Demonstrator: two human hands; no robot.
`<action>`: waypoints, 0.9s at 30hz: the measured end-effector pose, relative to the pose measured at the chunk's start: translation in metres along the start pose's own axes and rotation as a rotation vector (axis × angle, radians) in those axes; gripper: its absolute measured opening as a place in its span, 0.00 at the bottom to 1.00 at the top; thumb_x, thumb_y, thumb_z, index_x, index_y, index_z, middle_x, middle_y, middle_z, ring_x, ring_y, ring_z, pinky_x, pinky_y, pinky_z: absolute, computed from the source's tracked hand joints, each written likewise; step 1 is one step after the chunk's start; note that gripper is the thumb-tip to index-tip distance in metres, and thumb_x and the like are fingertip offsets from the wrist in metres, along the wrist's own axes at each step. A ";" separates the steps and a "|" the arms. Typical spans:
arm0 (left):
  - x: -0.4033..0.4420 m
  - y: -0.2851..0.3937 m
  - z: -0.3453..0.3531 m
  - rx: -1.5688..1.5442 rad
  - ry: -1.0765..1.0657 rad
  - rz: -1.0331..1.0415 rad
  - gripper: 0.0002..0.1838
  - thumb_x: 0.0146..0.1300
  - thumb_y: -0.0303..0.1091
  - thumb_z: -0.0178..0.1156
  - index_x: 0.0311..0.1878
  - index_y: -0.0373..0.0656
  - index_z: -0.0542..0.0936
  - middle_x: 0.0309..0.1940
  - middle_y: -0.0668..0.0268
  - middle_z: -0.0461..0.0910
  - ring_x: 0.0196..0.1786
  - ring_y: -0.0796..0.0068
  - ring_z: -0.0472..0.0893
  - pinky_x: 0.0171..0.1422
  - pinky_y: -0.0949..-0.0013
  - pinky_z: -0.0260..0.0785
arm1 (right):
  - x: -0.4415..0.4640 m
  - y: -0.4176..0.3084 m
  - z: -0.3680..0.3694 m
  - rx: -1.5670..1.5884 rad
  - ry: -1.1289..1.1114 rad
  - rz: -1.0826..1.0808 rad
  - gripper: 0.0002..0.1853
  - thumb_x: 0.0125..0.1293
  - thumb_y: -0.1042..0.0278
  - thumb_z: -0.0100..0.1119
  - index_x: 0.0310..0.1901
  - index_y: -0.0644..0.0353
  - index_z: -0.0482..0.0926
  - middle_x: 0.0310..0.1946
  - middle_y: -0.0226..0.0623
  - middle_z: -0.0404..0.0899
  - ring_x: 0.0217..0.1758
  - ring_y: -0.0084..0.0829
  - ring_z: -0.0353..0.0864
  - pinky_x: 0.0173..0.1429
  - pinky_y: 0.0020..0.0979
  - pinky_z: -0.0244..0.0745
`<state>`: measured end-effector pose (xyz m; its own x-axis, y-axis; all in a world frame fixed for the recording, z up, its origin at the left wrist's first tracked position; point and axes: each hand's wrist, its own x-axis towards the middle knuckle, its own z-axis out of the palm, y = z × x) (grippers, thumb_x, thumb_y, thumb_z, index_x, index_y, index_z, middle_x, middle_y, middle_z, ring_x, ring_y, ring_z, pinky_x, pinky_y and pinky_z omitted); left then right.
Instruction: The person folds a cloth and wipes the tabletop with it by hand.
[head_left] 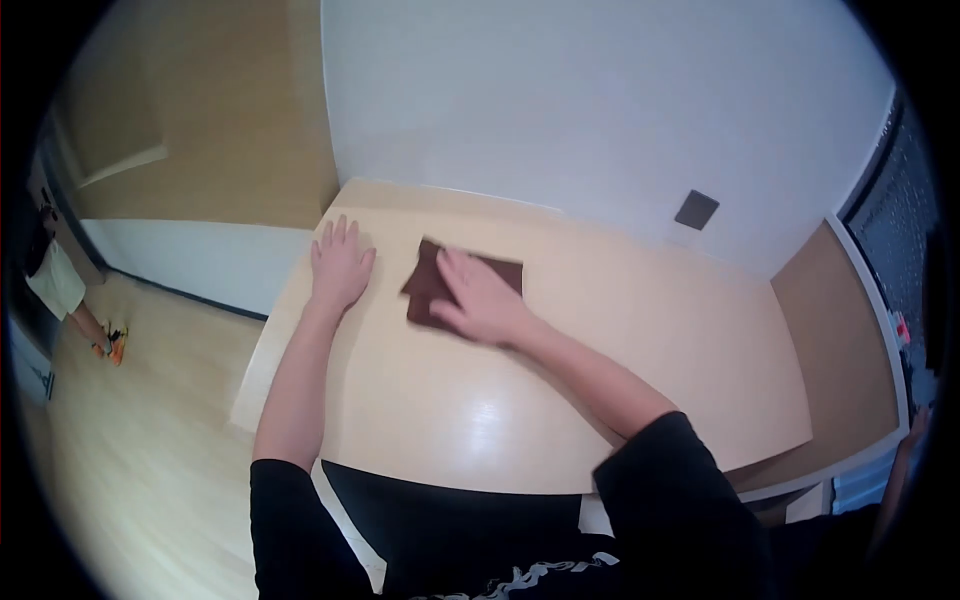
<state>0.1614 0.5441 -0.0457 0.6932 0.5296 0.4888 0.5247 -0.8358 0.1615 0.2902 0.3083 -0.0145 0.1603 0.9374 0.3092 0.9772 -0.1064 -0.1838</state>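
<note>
A dark brown cloth [428, 292] lies on the light wooden tabletop [600, 370], left of its middle. My right hand [485, 298] rests flat on top of the cloth, its fingers stretched out and slightly blurred; part of the cloth is hidden beneath it. To the left, my left hand [341, 265] lies palm down on the tabletop near its left edge, fingers spread, holding nothing and apart from the cloth.
Behind the table rises a pale wall [600, 100] with a dark square plate [697, 210]. A raised wooden panel [840, 320] borders the right side. Another person [60, 280] stands at the far left, and part of someone's arm [905, 465] shows at the right edge.
</note>
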 end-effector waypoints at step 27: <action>0.008 0.049 0.014 0.147 0.002 -0.184 0.29 0.66 0.47 0.50 0.60 0.31 0.68 0.65 0.41 0.63 0.71 0.43 0.57 0.67 0.30 0.49 | -0.013 0.119 -0.043 -0.072 -0.124 0.087 0.39 0.67 0.41 0.50 0.73 0.57 0.57 0.74 0.50 0.51 0.78 0.46 0.48 0.79 0.44 0.42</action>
<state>0.1999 0.5094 -0.0458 0.5782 0.6710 0.4641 0.7088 -0.6948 0.1214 0.4101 0.2693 -0.0004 0.2303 0.9569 0.1769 0.9686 -0.2079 -0.1361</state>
